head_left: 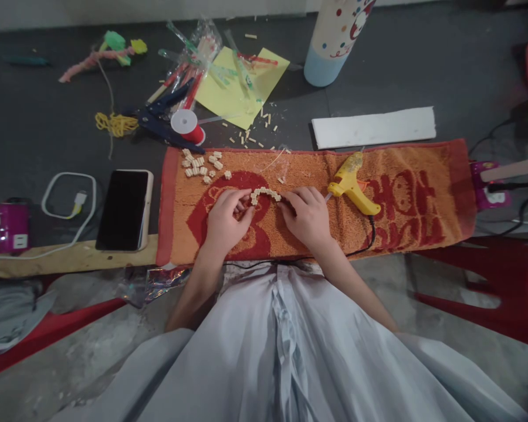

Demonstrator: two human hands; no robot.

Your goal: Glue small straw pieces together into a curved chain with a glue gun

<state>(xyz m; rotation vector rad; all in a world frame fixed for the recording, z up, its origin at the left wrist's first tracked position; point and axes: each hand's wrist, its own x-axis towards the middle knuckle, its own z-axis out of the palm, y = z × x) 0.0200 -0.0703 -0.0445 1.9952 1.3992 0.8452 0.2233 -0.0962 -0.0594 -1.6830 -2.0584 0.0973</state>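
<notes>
A curved chain of small pale wooden pieces (265, 191) arches over the orange and red towel (299, 170). At its left end, the thumb and fingers of my left hand (229, 218) pinch it. My right hand (307, 217) has its fingertips closed at the chain's right end. Up and left of my left hand lies a group of loose pale pieces (196, 166) on the towel. To the right of my right hand rests a yellow glue gun (351, 184), its nozzle pointing left toward that hand.
Behind the towel are a red thread spool (194, 133), dark blue pliers (156, 120), yellow paper (222, 88), scattered bits and a white strip (374, 128). A tumbler (332, 47) stands at the back. A phone (122, 210) and white cable (92, 199) lie left.
</notes>
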